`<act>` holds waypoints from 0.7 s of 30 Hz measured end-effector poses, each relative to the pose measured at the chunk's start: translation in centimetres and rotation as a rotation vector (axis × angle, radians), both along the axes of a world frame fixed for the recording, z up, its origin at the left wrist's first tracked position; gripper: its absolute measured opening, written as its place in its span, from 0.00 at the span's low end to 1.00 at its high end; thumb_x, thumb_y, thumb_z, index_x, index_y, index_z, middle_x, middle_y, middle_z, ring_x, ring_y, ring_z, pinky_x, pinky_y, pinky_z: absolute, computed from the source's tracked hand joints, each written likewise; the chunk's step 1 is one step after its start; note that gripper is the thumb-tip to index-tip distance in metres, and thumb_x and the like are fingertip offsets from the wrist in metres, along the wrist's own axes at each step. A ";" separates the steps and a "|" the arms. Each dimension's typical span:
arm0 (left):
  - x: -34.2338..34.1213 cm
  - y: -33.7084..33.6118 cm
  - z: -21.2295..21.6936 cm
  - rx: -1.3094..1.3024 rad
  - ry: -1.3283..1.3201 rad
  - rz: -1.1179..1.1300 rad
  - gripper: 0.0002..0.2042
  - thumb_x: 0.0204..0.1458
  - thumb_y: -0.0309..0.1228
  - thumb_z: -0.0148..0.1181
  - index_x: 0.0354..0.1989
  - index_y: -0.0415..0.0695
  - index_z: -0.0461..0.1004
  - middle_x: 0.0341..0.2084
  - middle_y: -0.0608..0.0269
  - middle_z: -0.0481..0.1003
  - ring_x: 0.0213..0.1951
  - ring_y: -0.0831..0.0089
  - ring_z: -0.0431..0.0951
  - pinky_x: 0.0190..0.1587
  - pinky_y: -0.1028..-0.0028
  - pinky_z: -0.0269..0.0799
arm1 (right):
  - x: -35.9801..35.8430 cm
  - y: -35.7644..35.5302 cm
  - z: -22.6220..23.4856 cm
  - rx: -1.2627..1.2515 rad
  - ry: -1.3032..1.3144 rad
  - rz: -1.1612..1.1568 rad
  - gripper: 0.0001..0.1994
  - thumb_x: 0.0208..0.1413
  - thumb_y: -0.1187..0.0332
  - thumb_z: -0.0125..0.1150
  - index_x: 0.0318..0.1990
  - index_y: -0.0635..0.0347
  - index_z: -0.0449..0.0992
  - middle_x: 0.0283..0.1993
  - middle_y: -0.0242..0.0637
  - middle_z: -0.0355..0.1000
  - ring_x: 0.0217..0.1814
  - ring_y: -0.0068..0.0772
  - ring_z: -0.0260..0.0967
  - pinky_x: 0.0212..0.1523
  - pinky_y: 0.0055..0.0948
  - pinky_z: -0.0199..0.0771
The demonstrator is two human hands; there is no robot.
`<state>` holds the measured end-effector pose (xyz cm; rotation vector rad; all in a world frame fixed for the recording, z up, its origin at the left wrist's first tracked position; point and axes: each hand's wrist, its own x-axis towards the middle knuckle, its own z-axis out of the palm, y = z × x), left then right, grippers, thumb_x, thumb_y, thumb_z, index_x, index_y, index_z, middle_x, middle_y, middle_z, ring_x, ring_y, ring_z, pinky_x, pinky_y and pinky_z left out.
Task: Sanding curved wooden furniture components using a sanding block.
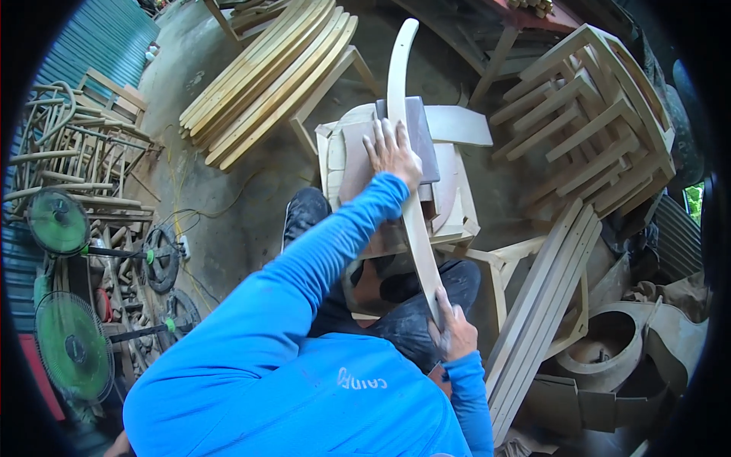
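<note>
Long, curved, pale wooden slat [412, 190] lying across a grey sanding block [423, 141] on a pale wooden stool-like surface [457, 206], running from upper frame down toward the body. Left hand [393, 154] pressing flat with fingers spread beside the slat's upper stretch, touching the block. Right hand [454, 332] gripping the slat's lower end, fingers curled round it. Stacked curved planks [270, 80] lying upper left, slatted wooden frames [586, 122] piling right, green fans [59, 222] standing far left.

Bright blue long sleeves, dusty black shoes
</note>
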<state>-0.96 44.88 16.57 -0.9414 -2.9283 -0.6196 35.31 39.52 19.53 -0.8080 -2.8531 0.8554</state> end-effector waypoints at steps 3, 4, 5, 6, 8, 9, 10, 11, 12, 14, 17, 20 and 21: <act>3.5 -1.7 -0.8 0.021 0.019 0.009 0.39 0.55 0.38 0.52 0.77 0.41 0.50 0.76 0.38 0.46 0.79 0.45 0.36 0.76 0.42 0.26 | 4.6 -1.6 0.0 -0.049 0.020 0.018 0.43 0.50 0.67 0.71 0.74 0.55 0.58 0.40 0.49 0.72 0.36 0.55 0.76 0.37 0.46 0.79; 4.0 -1.8 -1.0 0.029 0.017 0.008 0.39 0.55 0.38 0.52 0.77 0.41 0.50 0.76 0.38 0.46 0.79 0.45 0.37 0.76 0.42 0.26 | 5.6 -2.2 0.0 -0.075 0.082 -0.020 0.44 0.47 0.68 0.71 0.74 0.59 0.58 0.42 0.51 0.73 0.38 0.56 0.77 0.39 0.45 0.80; 4.0 -1.6 -1.0 0.042 0.022 -0.002 0.39 0.54 0.37 0.52 0.77 0.42 0.51 0.76 0.39 0.47 0.79 0.45 0.37 0.76 0.42 0.26 | 6.3 -2.6 0.1 -0.100 0.060 -0.035 0.42 0.44 0.68 0.72 0.70 0.64 0.62 0.48 0.54 0.74 0.45 0.57 0.77 0.44 0.44 0.80; 3.5 -1.0 -1.0 0.062 0.032 0.002 0.39 0.54 0.37 0.53 0.76 0.42 0.52 0.76 0.40 0.47 0.78 0.45 0.38 0.76 0.42 0.26 | 6.4 -2.5 -0.3 -0.099 0.051 -0.032 0.42 0.44 0.68 0.72 0.70 0.64 0.62 0.48 0.54 0.74 0.45 0.57 0.77 0.44 0.44 0.80; 1.6 0.6 -0.8 0.091 0.033 -0.006 0.39 0.53 0.36 0.53 0.76 0.42 0.53 0.75 0.40 0.48 0.78 0.45 0.38 0.76 0.42 0.27 | 5.5 -2.2 -0.9 0.054 0.171 -0.046 0.37 0.43 0.68 0.73 0.65 0.64 0.69 0.47 0.52 0.74 0.47 0.55 0.75 0.46 0.43 0.78; 0.2 1.3 -0.6 0.087 0.036 -0.009 0.39 0.53 0.37 0.53 0.76 0.41 0.53 0.75 0.40 0.49 0.78 0.45 0.38 0.76 0.41 0.27 | 4.5 -2.0 -1.2 0.035 0.158 -0.091 0.34 0.42 0.67 0.74 0.61 0.63 0.73 0.54 0.51 0.72 0.56 0.55 0.71 0.55 0.46 0.74; -1.8 2.0 -1.1 0.089 0.045 -0.006 0.39 0.53 0.37 0.52 0.76 0.41 0.53 0.75 0.41 0.50 0.78 0.45 0.39 0.77 0.43 0.28 | 2.7 -1.4 -1.1 0.035 0.149 -0.087 0.34 0.42 0.67 0.74 0.61 0.63 0.73 0.54 0.51 0.72 0.56 0.55 0.71 0.55 0.46 0.74; -3.6 2.6 -1.4 0.096 0.076 -0.010 0.39 0.53 0.37 0.52 0.76 0.41 0.53 0.75 0.41 0.50 0.78 0.46 0.40 0.77 0.44 0.28 | 0.7 -0.8 -0.7 0.139 0.161 -0.053 0.34 0.42 0.65 0.75 0.61 0.63 0.73 0.59 0.51 0.69 0.61 0.55 0.67 0.60 0.48 0.69; -5.6 3.1 -1.6 0.104 0.111 -0.011 0.39 0.53 0.38 0.52 0.76 0.42 0.53 0.75 0.42 0.50 0.78 0.47 0.41 0.77 0.45 0.29 | -1.4 -0.2 -0.6 0.241 0.176 -0.015 0.34 0.42 0.62 0.76 0.60 0.62 0.73 0.64 0.51 0.66 0.66 0.55 0.63 0.65 0.51 0.64; -9.2 5.0 -1.4 0.105 0.089 -0.039 0.38 0.54 0.39 0.52 0.76 0.41 0.54 0.75 0.42 0.51 0.78 0.48 0.42 0.77 0.46 0.30 | -4.8 0.8 -1.0 0.302 0.175 -0.040 0.34 0.44 0.60 0.76 0.61 0.61 0.73 0.68 0.51 0.63 0.70 0.56 0.58 0.68 0.54 0.57; -14.8 7.4 -1.6 0.159 0.075 -0.076 0.38 0.54 0.41 0.52 0.75 0.41 0.55 0.74 0.44 0.53 0.77 0.50 0.45 0.77 0.46 0.32 | -10.7 2.1 -1.0 0.394 0.172 -0.062 0.34 0.46 0.56 0.75 0.61 0.60 0.73 0.74 0.50 0.57 0.76 0.57 0.50 0.72 0.58 0.48; -20.5 9.7 -2.0 0.241 0.077 -0.092 0.38 0.53 0.43 0.53 0.74 0.41 0.57 0.73 0.45 0.54 0.77 0.53 0.48 0.77 0.47 0.34 | -16.3 3.3 -1.0 0.435 0.141 -0.065 0.33 0.49 0.55 0.72 0.62 0.60 0.72 0.76 0.50 0.55 0.79 0.60 0.44 0.75 0.59 0.42; -22.2 10.4 -2.0 0.268 0.082 -0.099 0.38 0.52 0.43 0.54 0.73 0.40 0.58 0.73 0.45 0.55 0.76 0.54 0.49 0.77 0.48 0.35 | -17.9 3.7 -1.0 0.467 0.121 -0.067 0.34 0.49 0.55 0.72 0.62 0.60 0.72 0.77 0.50 0.54 0.80 0.60 0.42 0.76 0.59 0.40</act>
